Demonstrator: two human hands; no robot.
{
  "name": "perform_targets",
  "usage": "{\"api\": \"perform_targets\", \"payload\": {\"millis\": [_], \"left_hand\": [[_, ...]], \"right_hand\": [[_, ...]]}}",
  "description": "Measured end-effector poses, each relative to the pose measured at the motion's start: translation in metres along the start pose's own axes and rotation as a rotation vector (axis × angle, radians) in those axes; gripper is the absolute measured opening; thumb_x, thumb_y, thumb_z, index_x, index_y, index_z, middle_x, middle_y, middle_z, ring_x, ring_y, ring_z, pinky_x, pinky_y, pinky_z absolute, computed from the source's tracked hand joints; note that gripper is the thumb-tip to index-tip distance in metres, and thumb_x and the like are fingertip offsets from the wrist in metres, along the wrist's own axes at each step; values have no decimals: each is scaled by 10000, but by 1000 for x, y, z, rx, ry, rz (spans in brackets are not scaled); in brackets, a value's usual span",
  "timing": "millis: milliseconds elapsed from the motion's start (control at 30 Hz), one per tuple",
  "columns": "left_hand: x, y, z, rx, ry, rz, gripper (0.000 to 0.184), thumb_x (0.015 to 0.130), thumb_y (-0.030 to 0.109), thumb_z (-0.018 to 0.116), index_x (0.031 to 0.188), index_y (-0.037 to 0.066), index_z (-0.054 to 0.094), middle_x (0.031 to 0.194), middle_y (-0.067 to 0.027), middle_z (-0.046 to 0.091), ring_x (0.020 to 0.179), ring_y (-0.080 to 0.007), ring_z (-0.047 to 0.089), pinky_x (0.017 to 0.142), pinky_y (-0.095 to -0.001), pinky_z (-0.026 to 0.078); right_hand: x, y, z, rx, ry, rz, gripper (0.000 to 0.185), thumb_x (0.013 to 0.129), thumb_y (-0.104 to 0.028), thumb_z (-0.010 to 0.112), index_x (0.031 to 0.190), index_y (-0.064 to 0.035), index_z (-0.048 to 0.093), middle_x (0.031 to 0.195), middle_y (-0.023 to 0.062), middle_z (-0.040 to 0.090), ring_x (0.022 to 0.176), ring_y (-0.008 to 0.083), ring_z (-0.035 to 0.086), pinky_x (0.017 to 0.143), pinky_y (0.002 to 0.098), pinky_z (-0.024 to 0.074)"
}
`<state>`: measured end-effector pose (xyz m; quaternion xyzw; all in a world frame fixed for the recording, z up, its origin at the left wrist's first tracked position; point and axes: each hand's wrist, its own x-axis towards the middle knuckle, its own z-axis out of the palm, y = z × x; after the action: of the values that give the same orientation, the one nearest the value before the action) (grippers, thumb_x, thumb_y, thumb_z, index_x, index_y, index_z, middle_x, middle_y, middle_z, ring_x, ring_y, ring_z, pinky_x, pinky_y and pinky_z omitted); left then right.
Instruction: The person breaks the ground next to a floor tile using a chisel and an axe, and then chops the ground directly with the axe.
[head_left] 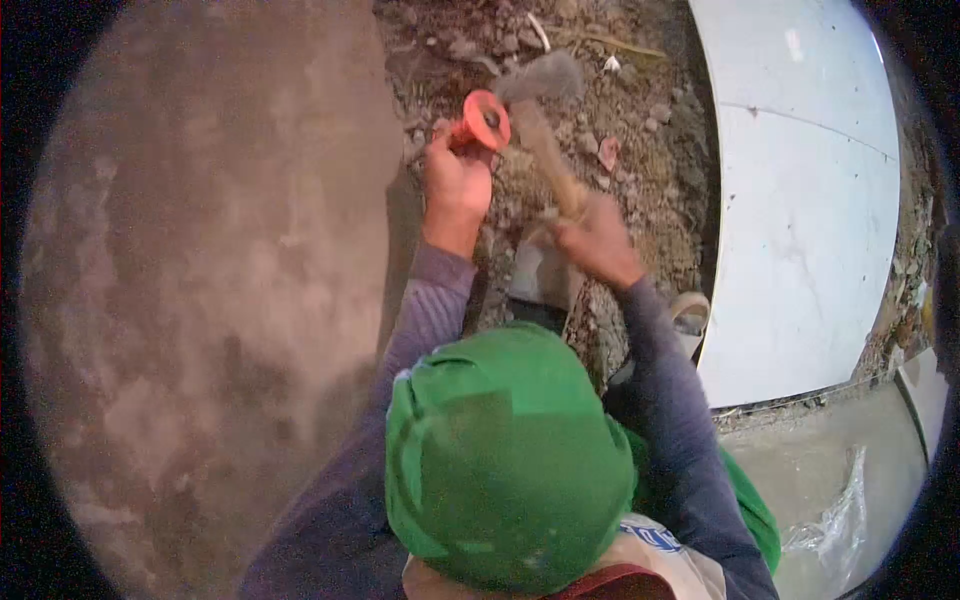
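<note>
My left hand [458, 185] is wrapped round an orange chisel grip with a round hand guard [481, 128], held close to the wall. The dark end in the middle of the guard faces up and right; the blade is hidden. In my right hand [602, 243] is a hammer [552, 165] by its wooden handle. Its grey head, smeared by motion, is just above and right of the guard; whether they touch I cannot tell. Both sleeves are purple-grey.
A bare brownish wall or slab [210, 260] fills the left. Rubble and soil [650, 130] lie beneath my hands. A large white panel [800, 200] stands at right, beside a tape-like roll [690, 310]. Clear plastic [845, 520] lies lower right; a green head covering [510, 450] blocks the lower middle.
</note>
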<state>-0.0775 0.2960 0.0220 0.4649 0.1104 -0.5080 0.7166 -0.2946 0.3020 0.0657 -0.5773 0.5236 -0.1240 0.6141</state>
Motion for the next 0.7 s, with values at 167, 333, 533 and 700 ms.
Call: {"api": "perform_targets", "payload": {"millis": [167, 333, 533, 700], "left_hand": [[-32, 24, -28, 20, 33, 2, 362, 1050, 336, 517, 1157, 0, 596, 1177, -153, 651, 1076, -282, 642, 961, -457, 544], [-58, 73, -51, -123, -53, -1, 370, 992, 336, 611, 1189, 25, 645, 1254, -155, 657, 1045, -258, 676, 854, -432, 596], [-70, 12, -13, 335, -357, -231, 310, 1047, 311, 571, 1138, 26, 652, 1080, -73, 685, 1033, -209, 665, 927, -409, 567], [-77, -4, 5, 373, -217, -195, 217, 1000, 291, 672, 1072, 88, 645, 1070, -52, 682, 1019, -192, 667, 946, -406, 565]], "right_hand": [[0, 18, -56, 45, 100, -13, 283, 825, -173, 687, 1042, 8, 684, 725, 111, 621, 672, 203, 609, 644, 382, 502], [4, -15, -82, 209, 162, 206, 230, 881, -122, 672, 1084, -25, 715, 795, -5, 655, 701, 86, 569, 641, 315, 483], [21, 13, -73, 169, 173, 17, 189, 849, -163, 699, 962, -14, 665, 770, 9, 633, 685, 95, 551, 636, 303, 474], [9, 2, -68, 169, 108, 55, 217, 838, -183, 687, 936, 3, 636, 747, 28, 625, 661, 111, 549, 610, 320, 478]]}}
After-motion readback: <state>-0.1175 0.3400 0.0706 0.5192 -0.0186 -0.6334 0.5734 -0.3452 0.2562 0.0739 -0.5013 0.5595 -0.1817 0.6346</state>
